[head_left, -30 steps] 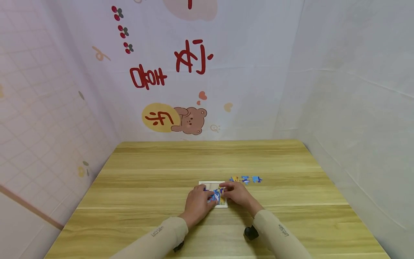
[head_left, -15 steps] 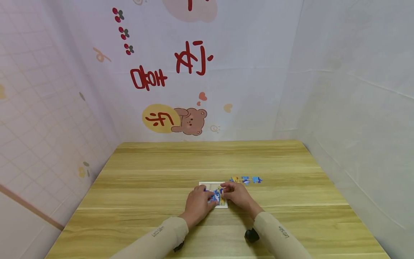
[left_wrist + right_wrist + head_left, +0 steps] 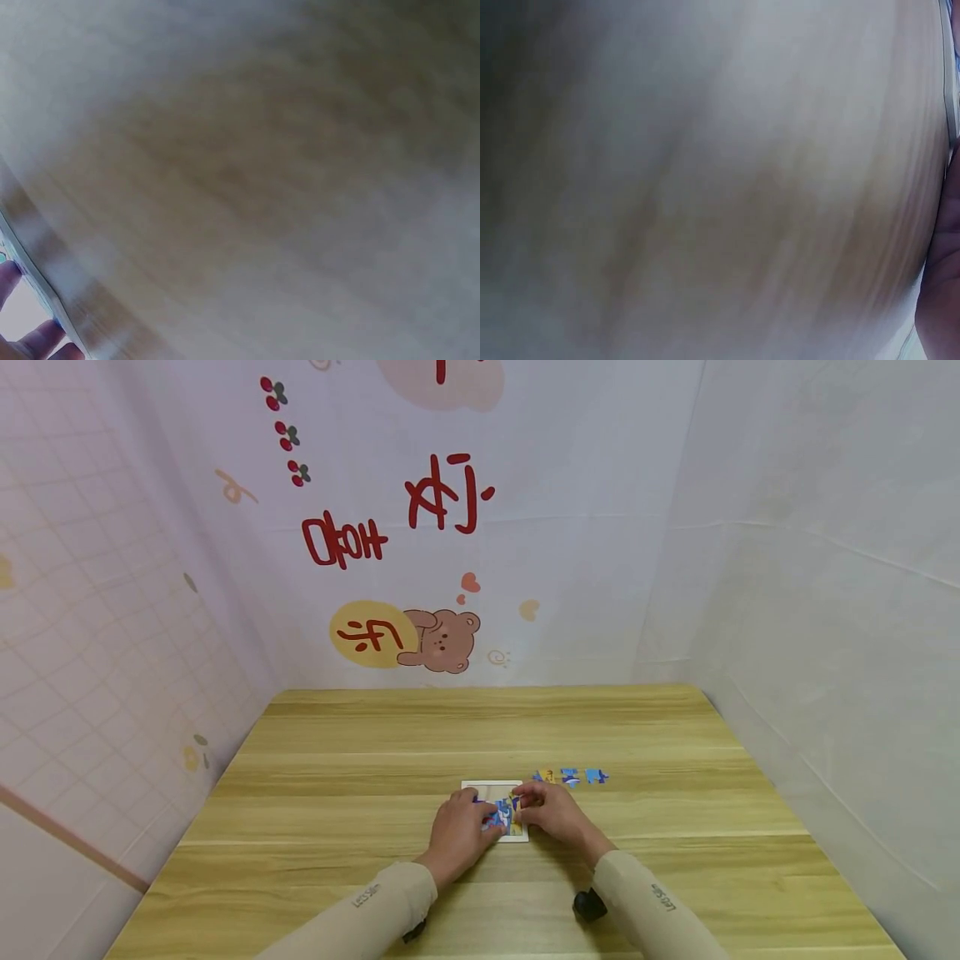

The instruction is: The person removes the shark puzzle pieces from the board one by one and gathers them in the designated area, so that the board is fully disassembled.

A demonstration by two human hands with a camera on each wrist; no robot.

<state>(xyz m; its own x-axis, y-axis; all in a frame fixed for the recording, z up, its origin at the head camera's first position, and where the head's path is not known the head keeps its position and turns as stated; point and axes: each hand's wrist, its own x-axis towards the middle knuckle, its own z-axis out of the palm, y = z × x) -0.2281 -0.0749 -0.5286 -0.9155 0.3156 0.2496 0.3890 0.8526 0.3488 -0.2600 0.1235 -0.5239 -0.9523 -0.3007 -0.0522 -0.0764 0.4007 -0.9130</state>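
Observation:
A small jigsaw puzzle tray (image 3: 491, 783) with a white border lies on the table between both hands. Joined blue pieces (image 3: 502, 815) fill its nearer part; its far strip is pale and bare. My left hand (image 3: 459, 828) rests over the tray's left side, thumb and fingers on the pieces. At the right border, my right hand (image 3: 553, 810) pinches a yellow and purple puzzle piece (image 3: 515, 802), partly hidden by the fingers. The left wrist view catches only fingertips (image 3: 41, 339) at the tray's edge; in the right wrist view part of the palm shows at the right margin.
Beyond the right hand lie a yellow and blue loose piece (image 3: 546, 775) and two blue ones (image 3: 570, 777), in a row on the wooden table (image 3: 360, 735). White printed cloth (image 3: 585, 568) walls the table at the back and sides. Black devices sit at both wrists.
The right hand shifts very slightly, and its fingers tilt the yellow and purple puzzle piece a little at the tray's right side. The left hand stays in place.

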